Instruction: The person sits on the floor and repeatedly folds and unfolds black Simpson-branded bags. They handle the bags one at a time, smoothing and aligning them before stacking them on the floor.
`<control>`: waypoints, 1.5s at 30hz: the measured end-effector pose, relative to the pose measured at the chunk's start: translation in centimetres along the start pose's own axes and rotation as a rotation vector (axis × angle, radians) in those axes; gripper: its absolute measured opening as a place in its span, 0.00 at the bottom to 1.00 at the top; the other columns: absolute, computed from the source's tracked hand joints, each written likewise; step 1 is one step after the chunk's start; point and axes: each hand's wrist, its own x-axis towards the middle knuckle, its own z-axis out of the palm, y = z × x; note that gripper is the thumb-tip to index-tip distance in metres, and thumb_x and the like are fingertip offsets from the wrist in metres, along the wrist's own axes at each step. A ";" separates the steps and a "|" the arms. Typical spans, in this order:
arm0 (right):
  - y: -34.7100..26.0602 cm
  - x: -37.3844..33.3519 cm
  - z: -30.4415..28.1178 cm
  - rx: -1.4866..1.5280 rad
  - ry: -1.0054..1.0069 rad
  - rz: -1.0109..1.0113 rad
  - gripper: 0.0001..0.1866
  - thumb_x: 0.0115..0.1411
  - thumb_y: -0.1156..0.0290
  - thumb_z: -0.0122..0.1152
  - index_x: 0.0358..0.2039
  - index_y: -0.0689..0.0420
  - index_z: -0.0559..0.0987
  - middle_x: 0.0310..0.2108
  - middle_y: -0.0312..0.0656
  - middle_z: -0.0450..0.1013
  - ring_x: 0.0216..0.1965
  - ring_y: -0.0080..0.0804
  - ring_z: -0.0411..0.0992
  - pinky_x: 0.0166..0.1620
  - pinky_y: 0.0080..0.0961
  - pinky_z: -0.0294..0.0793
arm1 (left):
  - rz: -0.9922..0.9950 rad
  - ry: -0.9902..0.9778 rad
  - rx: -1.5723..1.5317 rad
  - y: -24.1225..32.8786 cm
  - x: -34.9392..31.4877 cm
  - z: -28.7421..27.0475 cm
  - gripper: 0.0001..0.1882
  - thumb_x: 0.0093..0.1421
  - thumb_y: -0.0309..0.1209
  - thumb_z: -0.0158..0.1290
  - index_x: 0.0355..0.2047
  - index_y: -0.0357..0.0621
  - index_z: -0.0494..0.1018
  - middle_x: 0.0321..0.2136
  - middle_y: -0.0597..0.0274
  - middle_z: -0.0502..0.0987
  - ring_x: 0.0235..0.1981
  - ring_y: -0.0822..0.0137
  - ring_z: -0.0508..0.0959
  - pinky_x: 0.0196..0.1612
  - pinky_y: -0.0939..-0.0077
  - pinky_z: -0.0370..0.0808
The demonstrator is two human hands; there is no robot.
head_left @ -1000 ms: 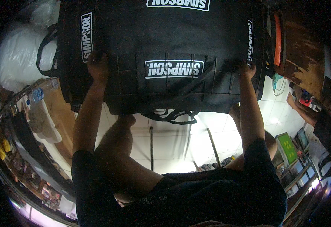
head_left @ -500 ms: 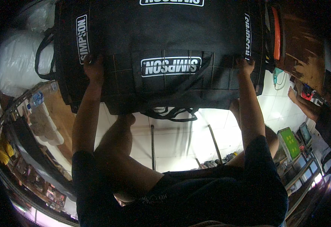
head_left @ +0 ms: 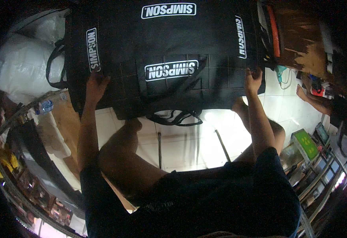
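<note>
Two hands were counted: left hand (head_left: 97, 88) at 8 o'clock on one black bag (head_left: 189, 39), right hand (head_left: 253, 81) at 4; fingers laid on fabric, pinch not tellable. Right was shifted nearer, clear of its side label (head_left: 241, 37); bag apparently being adjusted. Bag was seen at 12 o'clock, four labels counted.

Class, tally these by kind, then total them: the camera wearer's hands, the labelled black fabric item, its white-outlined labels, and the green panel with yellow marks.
Wearer's hands (left hand, right hand): 2
Black fabric item: 1
White-outlined labels: 4
Green panel: 1
Total: 8
</note>
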 end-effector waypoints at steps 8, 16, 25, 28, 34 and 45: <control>-6.8 -7.4 -10.0 0.121 -0.322 0.171 0.24 0.55 0.73 0.60 0.51 0.63 0.64 0.31 0.42 0.70 0.29 0.29 0.72 0.29 0.21 0.70 | 0.022 -0.219 -0.220 10.3 -13.9 -6.3 0.34 0.52 0.37 0.60 0.57 0.44 0.60 0.43 0.56 0.71 0.36 0.68 0.72 0.41 0.69 0.71; -8.0 -20.1 -20.4 0.296 -0.838 0.322 0.27 0.54 0.71 0.56 0.55 0.55 0.62 0.38 0.41 0.70 0.36 0.27 0.69 0.33 0.25 0.73 | 0.384 -0.448 -0.339 23.6 -32.9 1.6 0.36 0.51 0.39 0.60 0.57 0.42 0.59 0.45 0.58 0.70 0.41 0.67 0.71 0.43 0.69 0.70; -10.0 -17.0 -33.3 0.210 -0.367 -0.027 0.32 0.50 0.51 0.63 0.50 0.58 0.70 0.47 0.50 0.69 0.53 0.43 0.63 0.52 0.40 0.63 | 0.197 -0.675 -0.403 19.5 -37.7 14.8 0.36 0.51 0.35 0.61 0.57 0.37 0.58 0.42 0.53 0.73 0.38 0.65 0.74 0.39 0.71 0.72; -11.9 -15.0 -36.2 0.271 0.030 -0.005 0.24 0.51 0.55 0.63 0.44 0.55 0.73 0.39 0.44 0.71 0.43 0.35 0.68 0.45 0.32 0.68 | 0.053 -0.518 -0.577 19.0 -36.0 14.8 0.29 0.53 0.31 0.58 0.54 0.37 0.61 0.36 0.55 0.74 0.31 0.71 0.73 0.32 0.80 0.70; -10.0 -16.7 -33.1 0.721 -0.563 0.375 0.25 0.51 0.49 0.61 0.45 0.48 0.71 0.41 0.38 0.68 0.44 0.34 0.66 0.46 0.63 0.60 | -0.024 -0.471 -0.438 19.4 -34.9 16.0 0.26 0.55 0.34 0.57 0.51 0.36 0.63 0.31 0.58 0.75 0.26 0.74 0.71 0.25 0.82 0.65; -14.2 -19.0 -30.8 0.623 -0.588 0.486 0.41 0.50 0.39 0.56 0.55 0.58 0.65 0.60 0.53 0.54 0.63 0.46 0.48 0.60 0.48 0.50 | 0.041 -0.520 -0.227 19.4 -33.9 16.5 0.28 0.56 0.37 0.56 0.53 0.36 0.63 0.33 0.55 0.75 0.30 0.68 0.75 0.30 0.77 0.70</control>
